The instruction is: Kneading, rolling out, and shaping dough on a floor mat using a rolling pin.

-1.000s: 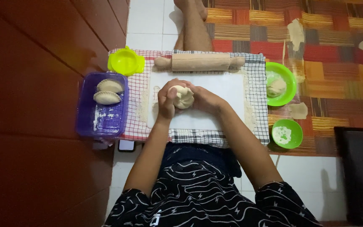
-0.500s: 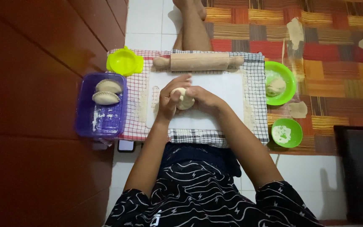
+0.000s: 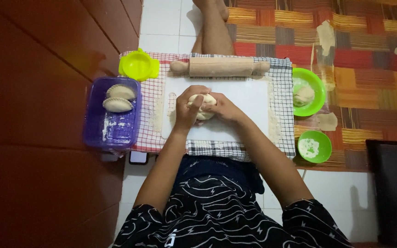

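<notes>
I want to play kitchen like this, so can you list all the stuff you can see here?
dough ball: one, pale, held between both hands over the board
white board: one, on the checked cloth
checked cloth: one, red and dark lines on white, on the floor
rolling pin: one, wooden, along the far edge of the board
yellow press mould: one, far left corner of the cloth
purple box: one, left of the cloth
filled pastries: two, pale, in the box's far end
green bowls: two, right of the cloth; far one holds dough, near one white flour
patterned mat: one, orange and red, on the right
left hand: grip on the dough
right hand: grip on the dough
</notes>
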